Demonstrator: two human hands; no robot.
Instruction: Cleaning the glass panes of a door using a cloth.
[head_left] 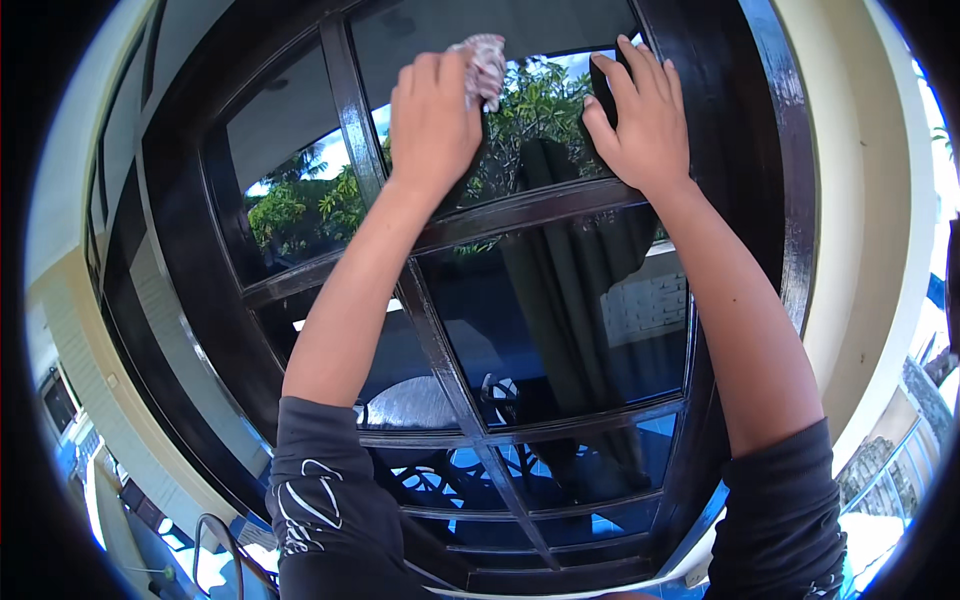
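Both my arms reach up to a dark-framed window (560,310) with several glass panes. In my left hand (433,125) is a crumpled cloth (486,70) with a reddish-and-white pattern, pressed against the upper middle pane; the fingers curl over it and partly hide it. My right hand (642,120) holds nothing. Its fingers are spread and lie on the right side of that same pane, close to the dark frame upright. Trees, sky and a brick wall mirror in the glass, and a dark curtain shows in the panes below my hands.
Dark wooden bars (530,215) divide the panes. A cream wall edge (850,200) curves along the right, and a pale wall (130,350) stands at the left. At the lower left is a dark curved metal bar (222,535). Beyond the right wall shows a blue railing (890,460).
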